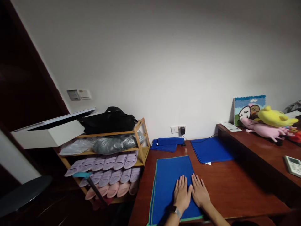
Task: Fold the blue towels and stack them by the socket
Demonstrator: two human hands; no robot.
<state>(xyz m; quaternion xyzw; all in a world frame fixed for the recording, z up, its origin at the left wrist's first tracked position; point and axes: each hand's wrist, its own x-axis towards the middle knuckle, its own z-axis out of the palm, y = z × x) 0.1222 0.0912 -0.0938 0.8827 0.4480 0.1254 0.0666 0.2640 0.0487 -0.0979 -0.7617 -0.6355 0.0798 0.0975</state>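
A blue cloth (170,171) with green edging lies flat on the wooden table, folded so that two green edges run side by side along its left. My left hand (182,193), with a watch at the wrist, rests palm down on the cloth, fingers stretched out. Beside it my right hand (199,192) lies flat along the cloth's right edge, partly over the bare wood, fingers extended. The two thumbs meet or nearly meet. Neither hand holds anything.
Behind lie a folded blue cloth pile (166,143) and a blue cloth stack (211,150). A raised ledge (258,157) on the right carries plush toys (274,117) and a calculator-like device (293,165). Left stands a shoe rack (142,150) with slippers and a black bag (109,121).
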